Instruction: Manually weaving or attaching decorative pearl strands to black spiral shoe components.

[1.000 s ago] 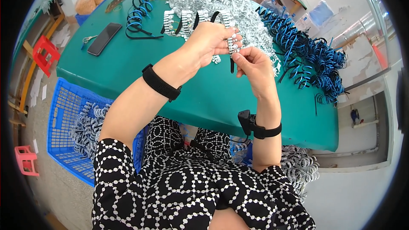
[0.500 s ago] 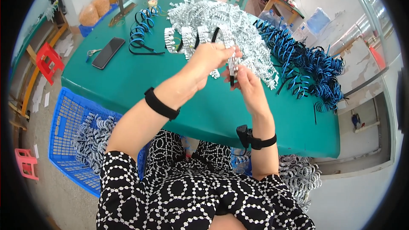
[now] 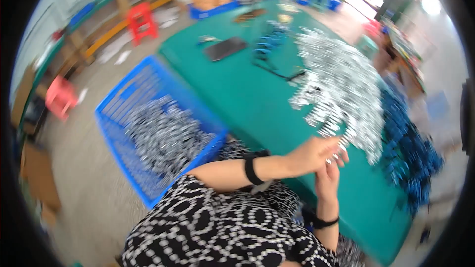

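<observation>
My left hand (image 3: 314, 157) is closed around one end of a white coiled strip (image 3: 319, 108) with dark marks. Its loose loops stretch away from the hands across the table, up against a pile of similar white coils (image 3: 341, 69). My right hand (image 3: 327, 180) meets the left one from below, its fingers pinched on the same strip's end. Motion blur smears the fingertips, and the very end of the strip is mostly hidden between them.
The green table (image 3: 237, 89) also bears blue-and-black coils (image 3: 408, 148) at right, another blue coil (image 3: 269, 44), a phone (image 3: 226, 48) and keys (image 3: 208, 38). A blue basket (image 3: 116, 141) of greyish coils stands left of my lap. Red stools (image 3: 142, 22) are beyond it.
My view has swung left, bringing more of the blue basket and floor into sight. Both hands remain together on the coiled strip, now lower and farther right in the picture.
</observation>
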### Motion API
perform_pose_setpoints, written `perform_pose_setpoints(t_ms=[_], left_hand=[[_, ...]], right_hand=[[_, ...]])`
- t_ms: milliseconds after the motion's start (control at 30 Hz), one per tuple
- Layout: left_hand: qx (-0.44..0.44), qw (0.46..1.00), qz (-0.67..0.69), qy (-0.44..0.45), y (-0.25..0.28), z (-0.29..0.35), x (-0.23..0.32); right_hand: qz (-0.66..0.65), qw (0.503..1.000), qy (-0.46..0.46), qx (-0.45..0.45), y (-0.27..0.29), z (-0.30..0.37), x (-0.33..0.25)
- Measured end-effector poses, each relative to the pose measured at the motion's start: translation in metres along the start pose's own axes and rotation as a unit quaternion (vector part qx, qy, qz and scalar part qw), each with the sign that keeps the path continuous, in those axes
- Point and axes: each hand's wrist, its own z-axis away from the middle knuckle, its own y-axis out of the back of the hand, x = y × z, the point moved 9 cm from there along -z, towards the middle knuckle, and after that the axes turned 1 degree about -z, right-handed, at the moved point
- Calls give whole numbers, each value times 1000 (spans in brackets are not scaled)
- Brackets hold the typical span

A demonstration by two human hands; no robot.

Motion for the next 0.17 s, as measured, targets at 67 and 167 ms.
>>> perform_pose_setpoints(t_ms=[67,167], left_hand=[[19,993,-111,-17,10,21,3],[104,965,-236,-46,40,68,15]], right_hand=[[-39,996,7,-81,-16,16,-12],[-26,965,-198,-170,-1,36,32]])
